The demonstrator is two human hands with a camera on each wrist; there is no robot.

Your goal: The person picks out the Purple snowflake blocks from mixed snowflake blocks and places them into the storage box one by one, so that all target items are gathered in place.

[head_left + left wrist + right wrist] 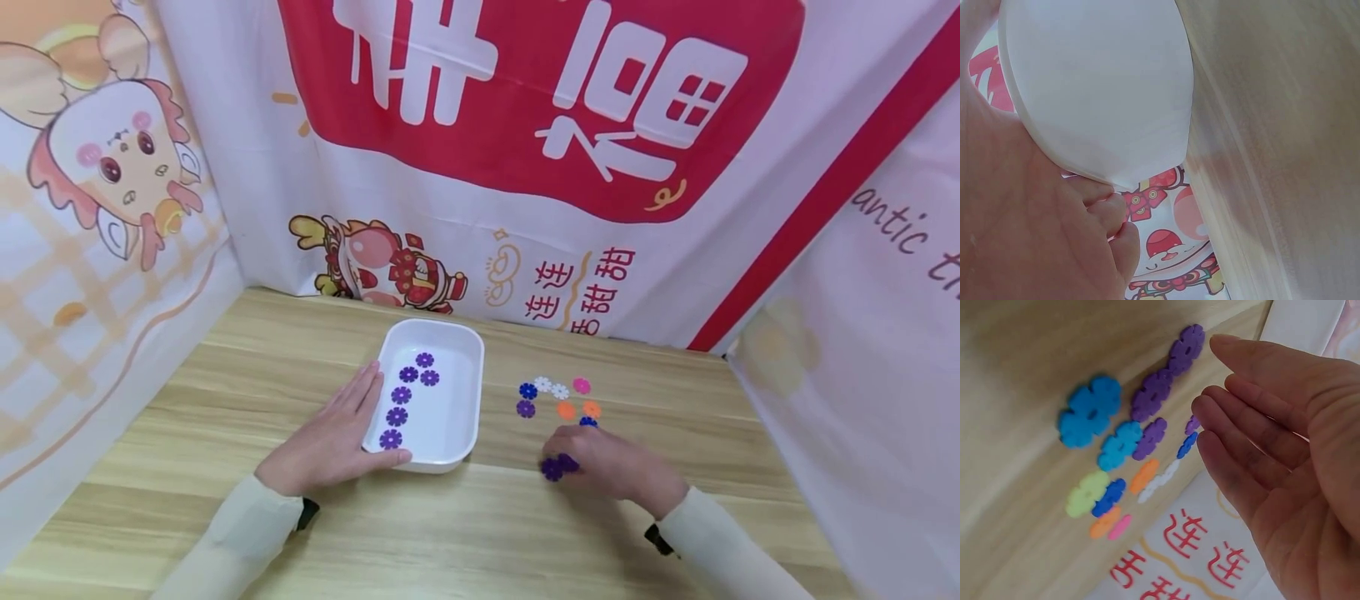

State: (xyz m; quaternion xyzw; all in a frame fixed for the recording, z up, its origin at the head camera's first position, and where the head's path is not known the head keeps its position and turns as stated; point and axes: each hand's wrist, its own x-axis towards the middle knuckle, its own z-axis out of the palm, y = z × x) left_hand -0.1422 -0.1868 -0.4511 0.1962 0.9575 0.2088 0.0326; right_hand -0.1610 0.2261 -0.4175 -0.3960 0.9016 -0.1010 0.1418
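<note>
My left hand (330,437) rests against the left side of a white tray (468,442), fingers along its wall and thumb at the near rim. In the left wrist view the tray's outer wall (1097,87) fills the upper left. Several purple snowflake discs (397,416) lie in a line inside the tray. My right hand (600,458) is low over loose discs on the table. In the right wrist view its fingers are slightly bent and apart from the thumb, with nothing between them. A purple disc (1186,350) lies by the thumb tip, a second purple disc (1152,395) beside it.
Other loose discs lie beyond the right hand: white (559,391), pink (582,386), orange (566,410), dark blue (528,390) and purple (526,409). Light blue (1090,412) and yellow-green (1088,494) discs show in the right wrist view. Printed cloth (525,250) hangs behind the wooden table (420,533).
</note>
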